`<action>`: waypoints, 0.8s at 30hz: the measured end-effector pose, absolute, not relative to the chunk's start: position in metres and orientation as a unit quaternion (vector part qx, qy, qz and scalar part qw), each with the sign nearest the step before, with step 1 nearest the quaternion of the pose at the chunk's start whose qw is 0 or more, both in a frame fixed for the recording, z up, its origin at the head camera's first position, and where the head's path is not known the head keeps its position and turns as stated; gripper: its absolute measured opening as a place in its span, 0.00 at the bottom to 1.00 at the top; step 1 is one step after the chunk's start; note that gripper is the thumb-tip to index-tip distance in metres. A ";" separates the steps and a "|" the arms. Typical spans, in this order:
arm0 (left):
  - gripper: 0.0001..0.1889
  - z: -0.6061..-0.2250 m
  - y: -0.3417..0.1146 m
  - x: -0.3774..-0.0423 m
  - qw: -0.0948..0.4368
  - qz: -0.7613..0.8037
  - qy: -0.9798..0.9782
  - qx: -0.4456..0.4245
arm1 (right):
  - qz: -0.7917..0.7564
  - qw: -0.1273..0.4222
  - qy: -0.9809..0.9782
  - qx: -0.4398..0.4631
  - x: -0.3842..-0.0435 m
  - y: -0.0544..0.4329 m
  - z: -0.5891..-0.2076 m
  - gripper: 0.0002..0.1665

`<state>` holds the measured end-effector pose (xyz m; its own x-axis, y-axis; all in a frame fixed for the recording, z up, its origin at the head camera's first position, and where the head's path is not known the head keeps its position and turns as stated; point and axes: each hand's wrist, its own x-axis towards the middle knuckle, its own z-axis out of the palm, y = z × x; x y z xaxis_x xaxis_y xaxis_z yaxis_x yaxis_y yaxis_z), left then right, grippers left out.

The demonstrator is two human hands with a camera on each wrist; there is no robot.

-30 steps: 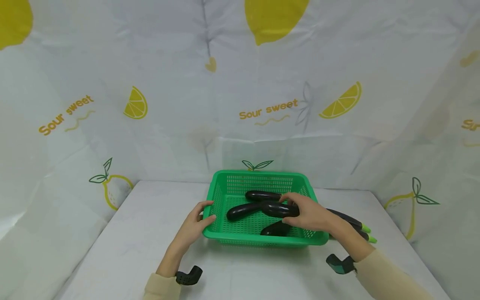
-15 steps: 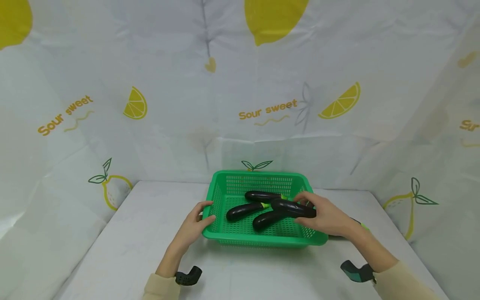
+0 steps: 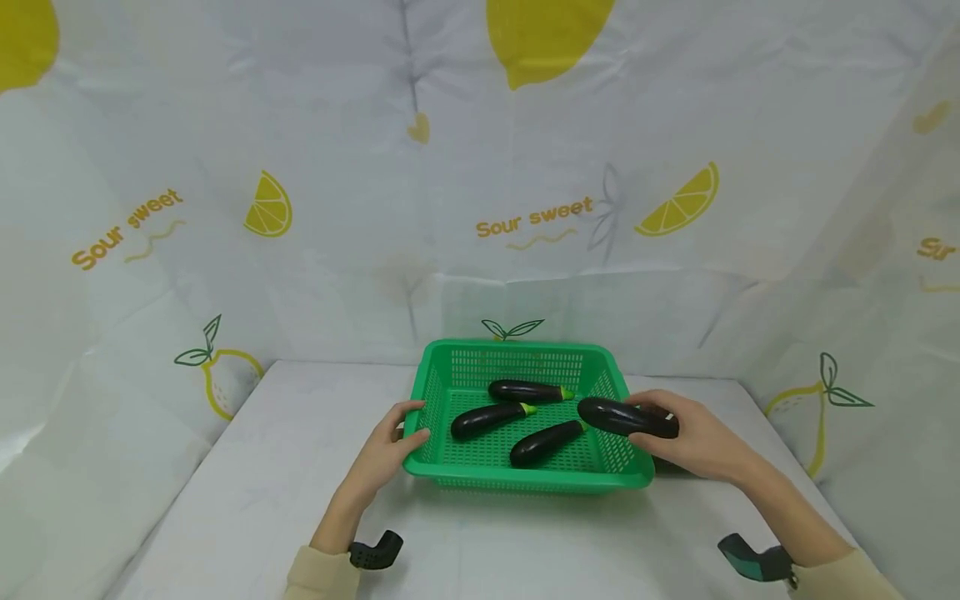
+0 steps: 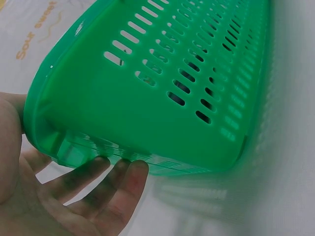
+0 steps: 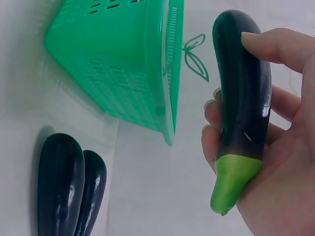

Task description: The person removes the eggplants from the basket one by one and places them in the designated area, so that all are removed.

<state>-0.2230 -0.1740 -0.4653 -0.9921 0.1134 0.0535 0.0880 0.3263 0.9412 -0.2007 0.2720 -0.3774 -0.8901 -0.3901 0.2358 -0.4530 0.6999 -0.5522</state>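
Note:
My right hand (image 3: pixel 697 435) holds a dark purple eggplant (image 3: pixel 617 416) above the right rim of a green plastic basket (image 3: pixel 525 481). In the right wrist view, thumb and fingers wrap the eggplant (image 5: pixel 242 98), its green stem end by the palm. My left hand (image 3: pixel 386 442) grips the basket's left rim. In the left wrist view, the left hand's fingertips (image 4: pixel 135 174) lie against the outside of the basket wall (image 4: pixel 88 88). Inside the basket lie three eggplants apart from one another: one at the back (image 3: pixel 527 391), one at the left (image 3: pixel 487 421), one in front (image 3: pixel 546 443).
Two more eggplants (image 5: pixel 61 182) lie side by side on the white table (image 3: pixel 247 483) right of the basket, mostly hidden by the right hand in the head view. A white sheet with lemon prints (image 3: pixel 337 167) stands behind and along both sides.
My right hand has moved right with the eggplant, from over the basket's middle to its right rim. The front eggplant in the basket now shows more fully. The left hand has stayed put.

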 end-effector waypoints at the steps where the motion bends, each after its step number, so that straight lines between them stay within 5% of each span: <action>1: 0.27 -0.465 -0.174 -0.223 0.011 0.578 0.814 0.062 | 0.311 0.054 -0.922 0.225 -0.199 0.274 -0.376 0.24; 24: 0.27 -0.465 -0.174 -0.223 0.017 0.581 0.812 0.057 | 0.321 0.098 -0.927 0.166 -0.182 0.324 -0.385 0.23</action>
<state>-0.2233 -0.1742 -0.4648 -0.9930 0.1120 0.0387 0.0727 0.3185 0.9451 -0.1820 0.3245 -0.3854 -0.9255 -0.2452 0.2887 -0.3712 0.7390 -0.5622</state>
